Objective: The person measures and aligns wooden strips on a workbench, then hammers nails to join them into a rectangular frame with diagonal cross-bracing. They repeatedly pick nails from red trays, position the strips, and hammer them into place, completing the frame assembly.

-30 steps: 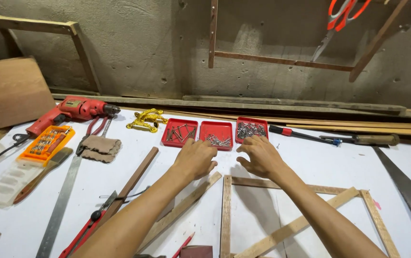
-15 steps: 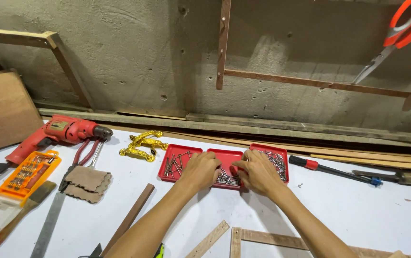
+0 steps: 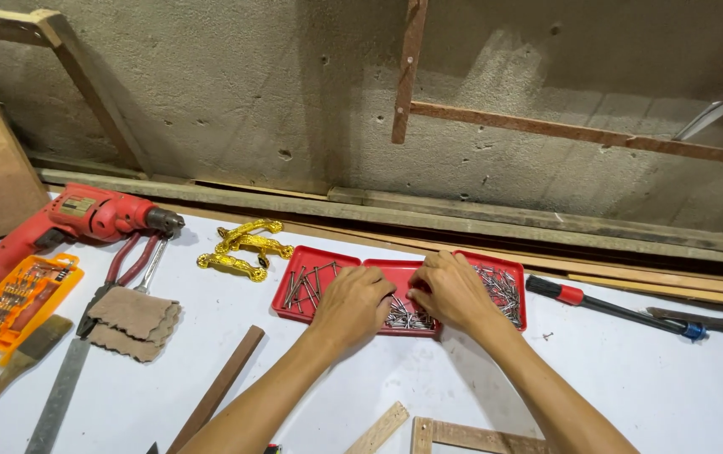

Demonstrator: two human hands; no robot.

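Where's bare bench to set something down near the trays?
Widest free patch: right of the right hand, below the screwdriver. Another lies between the cloth, the wood strip and the left tray. The left edge is crowded: drill, bit case, ruler. Both hands fill the middle tray.

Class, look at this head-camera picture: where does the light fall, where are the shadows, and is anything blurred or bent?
Head view: even light on the white table, no glare; soft shadows under the left hand and right hand over the middle red tray; a broad shadow darkens the concrete wall at centre; hands and nails are sharp; the wall ledge tilts slightly with the wide lens.
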